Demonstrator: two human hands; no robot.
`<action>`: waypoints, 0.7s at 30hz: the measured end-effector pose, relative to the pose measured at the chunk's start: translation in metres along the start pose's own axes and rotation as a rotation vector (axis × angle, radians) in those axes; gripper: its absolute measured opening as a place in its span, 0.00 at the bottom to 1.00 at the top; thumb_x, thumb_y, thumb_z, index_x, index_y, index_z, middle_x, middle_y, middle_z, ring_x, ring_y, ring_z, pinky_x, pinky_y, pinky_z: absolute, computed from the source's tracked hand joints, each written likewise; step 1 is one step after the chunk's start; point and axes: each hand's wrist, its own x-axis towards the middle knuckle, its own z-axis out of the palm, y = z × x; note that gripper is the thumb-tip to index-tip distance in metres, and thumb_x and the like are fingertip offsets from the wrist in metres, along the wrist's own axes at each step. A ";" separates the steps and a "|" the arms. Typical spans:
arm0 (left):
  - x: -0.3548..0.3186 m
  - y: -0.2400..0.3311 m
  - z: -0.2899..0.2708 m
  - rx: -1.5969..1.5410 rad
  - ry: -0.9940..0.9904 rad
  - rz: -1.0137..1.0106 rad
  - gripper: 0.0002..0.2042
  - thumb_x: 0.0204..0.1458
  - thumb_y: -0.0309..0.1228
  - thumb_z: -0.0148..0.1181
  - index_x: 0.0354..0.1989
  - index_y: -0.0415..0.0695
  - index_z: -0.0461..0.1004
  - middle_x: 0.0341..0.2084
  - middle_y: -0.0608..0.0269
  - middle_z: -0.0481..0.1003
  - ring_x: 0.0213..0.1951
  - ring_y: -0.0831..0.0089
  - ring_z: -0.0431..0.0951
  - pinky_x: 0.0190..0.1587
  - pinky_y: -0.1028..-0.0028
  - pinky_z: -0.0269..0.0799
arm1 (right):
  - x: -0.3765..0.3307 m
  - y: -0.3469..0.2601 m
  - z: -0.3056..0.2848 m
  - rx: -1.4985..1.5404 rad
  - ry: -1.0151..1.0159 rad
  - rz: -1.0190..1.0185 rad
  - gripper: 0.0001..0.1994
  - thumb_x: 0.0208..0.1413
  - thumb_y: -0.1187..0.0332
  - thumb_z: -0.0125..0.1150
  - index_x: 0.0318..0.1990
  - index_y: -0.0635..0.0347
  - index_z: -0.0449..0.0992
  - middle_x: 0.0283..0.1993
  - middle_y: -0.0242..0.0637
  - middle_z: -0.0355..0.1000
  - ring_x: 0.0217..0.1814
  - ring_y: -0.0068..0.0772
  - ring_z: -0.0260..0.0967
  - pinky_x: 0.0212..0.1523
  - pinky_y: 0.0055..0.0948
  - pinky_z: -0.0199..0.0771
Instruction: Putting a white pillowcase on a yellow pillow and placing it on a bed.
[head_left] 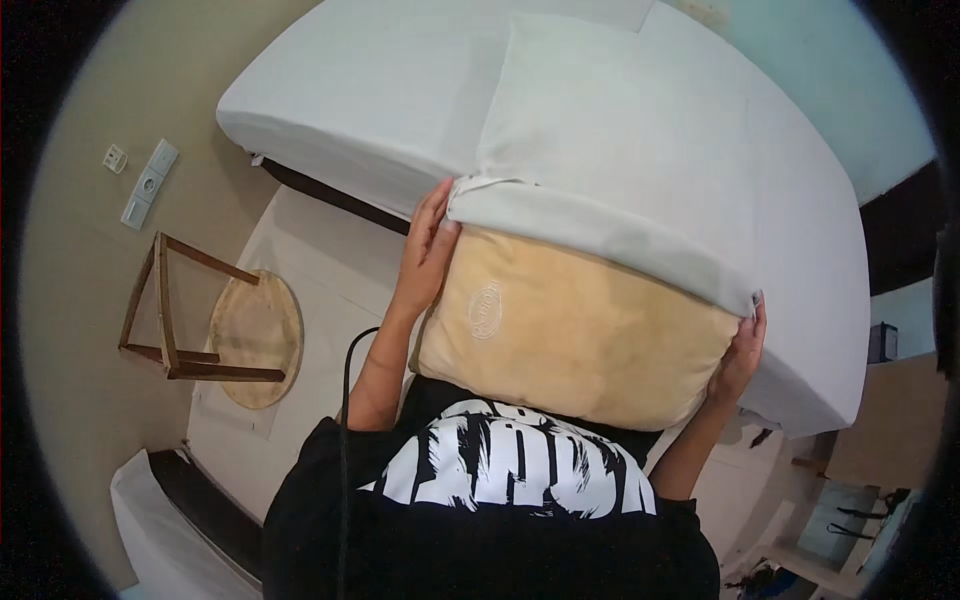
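A yellow pillow (580, 325) with a stitched oval mark lies against my front. Its far end is tucked inside a white pillowcase (600, 215), whose folded mouth runs slantwise across the pillow. My left hand (428, 245) is closed on the left end of that mouth, its thumb beside the pillow's edge. At the opposite corner, my right hand (740, 350) pinches the cloth, with its palm along the pillow's right side. Beyond the mouth, the rest of the case spreads flat, and how far the pillow reaches into it is hidden.
Under the pillowcase is a bed with a white sheet (340, 75). An overturned round wooden stool (258, 335) lies on the tiled floor to the left. Wall sockets (150, 185) sit above it. A black cable (346, 450) hangs beside my left arm. Wooden shelving (885, 425) stands at right.
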 end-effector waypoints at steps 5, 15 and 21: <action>-0.004 0.000 0.001 -0.678 -0.028 -0.542 0.28 0.63 0.49 0.42 0.65 0.42 0.57 0.61 0.57 0.60 0.61 0.69 0.61 0.61 0.70 0.58 | 0.010 0.001 -0.019 0.497 -0.150 0.198 0.23 0.66 0.61 0.41 0.63 0.66 0.58 0.64 0.43 0.59 0.63 0.34 0.59 0.61 0.33 0.60; 0.006 0.007 0.014 -0.468 0.042 -0.659 0.20 0.58 0.41 0.57 0.52 0.39 0.70 0.44 0.61 0.74 0.45 0.79 0.73 0.49 0.77 0.68 | 0.008 -0.007 0.011 0.136 -0.060 0.217 0.18 0.64 0.63 0.50 0.56 0.66 0.64 0.52 0.38 0.69 0.50 0.29 0.68 0.50 0.29 0.70; 0.002 0.006 0.021 -0.291 0.123 -0.562 0.20 0.57 0.37 0.58 0.53 0.36 0.69 0.48 0.54 0.72 0.52 0.71 0.70 0.54 0.71 0.65 | 0.003 -0.011 0.020 0.040 0.037 0.170 0.21 0.61 0.67 0.54 0.59 0.66 0.63 0.53 0.40 0.69 0.54 0.30 0.66 0.54 0.31 0.67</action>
